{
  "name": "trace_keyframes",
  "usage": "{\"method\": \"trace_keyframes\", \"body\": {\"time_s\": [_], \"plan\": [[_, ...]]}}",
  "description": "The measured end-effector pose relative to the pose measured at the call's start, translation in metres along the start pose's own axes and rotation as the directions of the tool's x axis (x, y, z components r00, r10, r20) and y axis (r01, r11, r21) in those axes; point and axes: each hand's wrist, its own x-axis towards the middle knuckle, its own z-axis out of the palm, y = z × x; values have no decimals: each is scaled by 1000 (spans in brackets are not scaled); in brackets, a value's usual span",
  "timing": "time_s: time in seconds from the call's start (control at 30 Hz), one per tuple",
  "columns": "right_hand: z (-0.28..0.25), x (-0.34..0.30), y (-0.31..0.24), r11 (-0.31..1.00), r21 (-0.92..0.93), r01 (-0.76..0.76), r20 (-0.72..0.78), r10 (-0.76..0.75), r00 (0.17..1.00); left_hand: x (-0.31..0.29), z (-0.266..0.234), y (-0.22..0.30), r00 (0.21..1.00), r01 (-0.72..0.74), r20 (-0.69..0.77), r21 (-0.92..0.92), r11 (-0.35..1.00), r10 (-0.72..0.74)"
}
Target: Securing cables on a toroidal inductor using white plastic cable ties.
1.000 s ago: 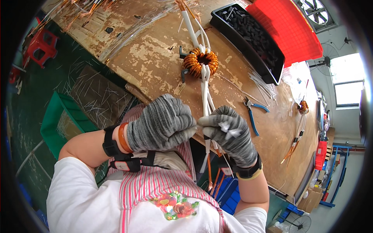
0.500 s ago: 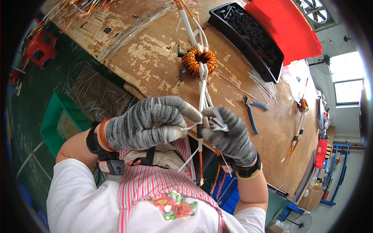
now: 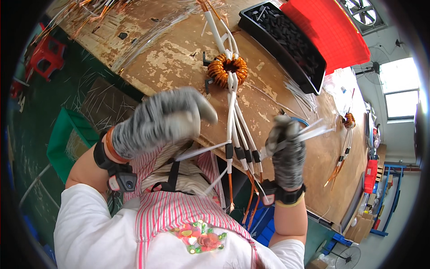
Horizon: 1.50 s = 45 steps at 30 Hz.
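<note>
A ring coil [image 3: 227, 71] wound with copper-coloured wire lies on the wooden table, with white-sleeved leads [image 3: 232, 114] running toward me. Black sleeves [image 3: 239, 154] sit on the leads, and bare copper ends hang past the table edge. From the leftmost black sleeve a white cable tie's tail [image 3: 201, 151] sticks out to the left. My left hand [image 3: 156, 123], gloved in grey and blurred, is left of the leads, thumb and forefinger apart, with nothing visible between them. To their right, my gloved right hand [image 3: 286, 152] is closed on several white cable ties [image 3: 316, 130].
Behind the coil stands a black bin [image 3: 286, 45] full of small black pieces, beside a red tray [image 3: 329, 33]. Pliers with blue handles [image 3: 300, 121] lie partly behind my right hand. Another coil [image 3: 349, 120] and loose white strips [image 3: 300, 98] are at the right.
Both hands have let go of the leads and moved apart, the left one leftward and the right one rightward with the cable ties. The leads now spread out, showing several black sleeves.
</note>
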Motion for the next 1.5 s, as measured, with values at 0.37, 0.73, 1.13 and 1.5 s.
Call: {"method": "trace_keyframes", "body": {"time_s": [0.37, 0.73, 1.13, 1.5], "plan": [[22, 10, -3, 866, 500, -3, 115, -63, 991, 43, 63, -7, 934, -207, 331, 805, 555, -132], [12, -1, -14, 997, -55, -47, 95, 52, 994, 35, 43, -14, 977, -119, 212, 631, 767, -23], [-8, 0, -4, 943, -329, 60, 13, -59, 998, 28, 49, -27, 938, -316, 337, 746, 586, 77], [-14, -4, -19, 994, -84, 70, -14, -72, 997, 14, 45, -31, 989, -87, -31, 666, 741, 144]]}}
